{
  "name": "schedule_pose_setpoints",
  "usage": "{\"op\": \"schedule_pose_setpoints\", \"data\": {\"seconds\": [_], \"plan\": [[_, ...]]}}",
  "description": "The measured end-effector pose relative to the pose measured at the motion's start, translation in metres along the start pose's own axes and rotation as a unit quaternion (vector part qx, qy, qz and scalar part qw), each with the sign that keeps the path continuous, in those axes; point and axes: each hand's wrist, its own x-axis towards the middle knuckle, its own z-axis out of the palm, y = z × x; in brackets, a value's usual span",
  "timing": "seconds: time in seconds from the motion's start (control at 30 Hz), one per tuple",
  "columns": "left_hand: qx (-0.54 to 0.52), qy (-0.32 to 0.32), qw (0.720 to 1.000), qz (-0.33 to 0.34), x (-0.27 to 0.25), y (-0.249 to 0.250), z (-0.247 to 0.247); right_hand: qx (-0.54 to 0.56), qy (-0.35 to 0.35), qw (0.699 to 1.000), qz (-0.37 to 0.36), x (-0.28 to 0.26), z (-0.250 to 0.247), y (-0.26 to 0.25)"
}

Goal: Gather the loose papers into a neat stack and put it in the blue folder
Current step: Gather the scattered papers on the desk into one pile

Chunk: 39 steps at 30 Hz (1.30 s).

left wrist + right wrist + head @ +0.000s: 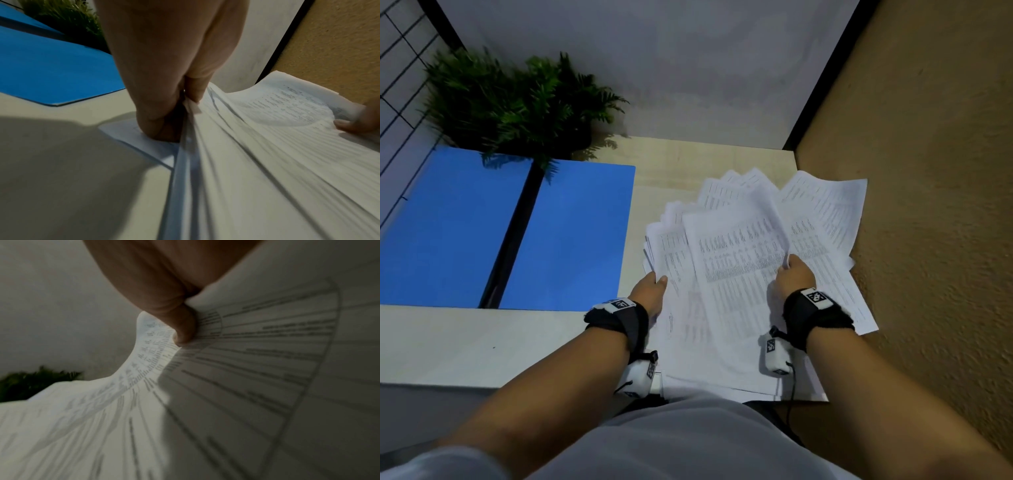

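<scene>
A: Desk [465, 342] is seen first, pale, with the folder [571, 236] laid open and flat at its left; nothing is held in it yet. A plant [517, 102] is stood behind the folder, its fronds overhanging the far edge.

B: And the papers [739, 291]?

A: They are spread in a loose fan at the right of the desk, just beside the folder, corners splayed and edges unaligned. Gathering is judged barely begun.

B: How are the hands placed?

A: The left edge of the fan is gripped by the left hand [650, 291], thumb on top and fingers tucked beneath. An upper sheet is pinched by the right hand [794, 274] and lifted into a curl.

B: What is left?

A: Sheets are yet to be squared into one stack, carried left, and laid inside the folder.
</scene>
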Motion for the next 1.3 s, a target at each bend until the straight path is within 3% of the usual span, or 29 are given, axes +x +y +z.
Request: {"op": "schedule_pose_setpoints", "data": {"seconds": [0.1, 0.2, 0.33, 0.4, 0.47, 0.57, 0.6, 0.7, 0.77, 1.0, 1.1, 1.17, 1.23, 1.3], "plan": [[0.009, 0.005, 1.000, 0.000, 0.000, 0.004, 0.002, -0.096, -0.029, 0.995, -0.027, 0.002, -0.009, -0.006], [0.025, 0.025, 0.999, 0.023, -0.002, 0.007, 0.002, -0.118, -0.066, 0.990, -0.042, -0.002, -0.004, -0.012], [0.008, 0.069, 0.997, 0.021, -0.005, 0.012, 0.008, -0.050, -0.038, 0.998, 0.011, -0.013, 0.022, -0.007], [-0.072, 0.051, 0.996, 0.003, -0.012, 0.012, 0.013, -0.027, 0.001, 0.999, 0.035, -0.021, 0.035, -0.007], [-0.159, 0.039, 0.986, 0.019, -0.013, 0.009, 0.018, 0.008, -0.003, 0.999, 0.054, -0.026, 0.044, -0.006], [-0.095, 0.030, 0.995, 0.017, -0.007, 0.001, 0.014, 0.073, -0.055, 0.994, 0.052, -0.021, 0.042, -0.005], [-0.075, 0.034, 0.996, 0.014, -0.004, -0.001, 0.011, 0.092, -0.029, 0.994, 0.042, -0.016, 0.034, -0.004], [-0.088, 0.046, 0.995, 0.031, 0.001, -0.004, 0.002, 0.010, 0.163, 0.984, 0.072, 0.007, -0.006, 0.005], [-0.085, 0.051, 0.994, 0.038, 0.002, -0.006, -0.004, -0.025, 0.208, 0.972, 0.108, 0.017, -0.027, 0.016], [-0.050, 0.034, 0.997, 0.041, 0.011, -0.010, -0.005, 0.060, 0.115, 0.976, 0.173, 0.082, -0.020, 0.070], [-0.040, 0.032, 0.998, 0.030, 0.016, -0.012, -0.004, -0.009, 0.066, 0.978, 0.198, 0.053, -0.027, 0.034], [-0.028, 0.031, 0.999, 0.025, 0.018, -0.012, -0.005, -0.018, 0.095, 0.970, 0.223, 0.070, -0.021, 0.041], [-0.021, 0.025, 0.999, 0.021, 0.020, -0.014, -0.005, -0.033, 0.022, 0.971, 0.235, 0.058, -0.024, 0.029], [-0.016, 0.018, 0.999, 0.021, 0.022, -0.016, -0.007, 0.026, -0.032, 0.976, 0.216, 0.056, -0.026, 0.028]]}}
